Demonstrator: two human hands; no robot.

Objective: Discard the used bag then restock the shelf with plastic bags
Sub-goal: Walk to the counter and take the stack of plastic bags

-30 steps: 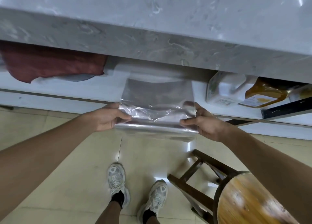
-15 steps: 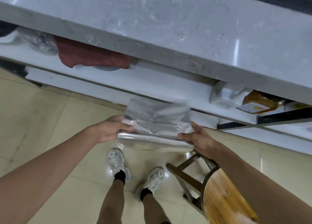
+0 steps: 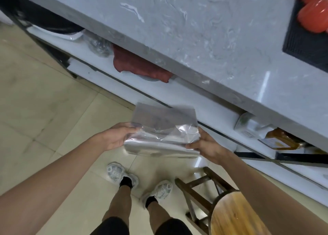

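The person stood over a pale tiled floor (image 3: 44, 110), holding a stack of clear plastic bags (image 3: 163, 139) between both hands, out in front of the body and above the feet. The left hand (image 3: 115, 137) gripped the stack's left end, its fingers (image 3: 130, 128) curled closed over the top edge with the thumb underneath as far as could be seen. The right hand (image 3: 207, 146) clamped the right end, its fingers closed on the lower right corner. The stack's loose upper sheet stood up from the far edge, hazy and see-through, while the thicker folded part lay flat between the hands. The stack was held in the air, near but apart from the white shelf (image 3: 177, 93) that ran diagonally under the grey marble worktop (image 3: 204, 39). On that shelf, to the far left, lay a dark red cloth (image 3: 138, 66) with a crumpled clear wrapper (image 3: 99, 45) beside it; to the right stood a white jug (image 3: 252, 126) next to an amber bottle (image 3: 282, 140). On the worktop's far right corner sat a black mat (image 3: 301, 45) carrying red objects (image 3: 312, 16). A wooden stool (image 3: 230, 211) stood on the floor at the near right, beside the person's pale sneakers (image 3: 122, 174).
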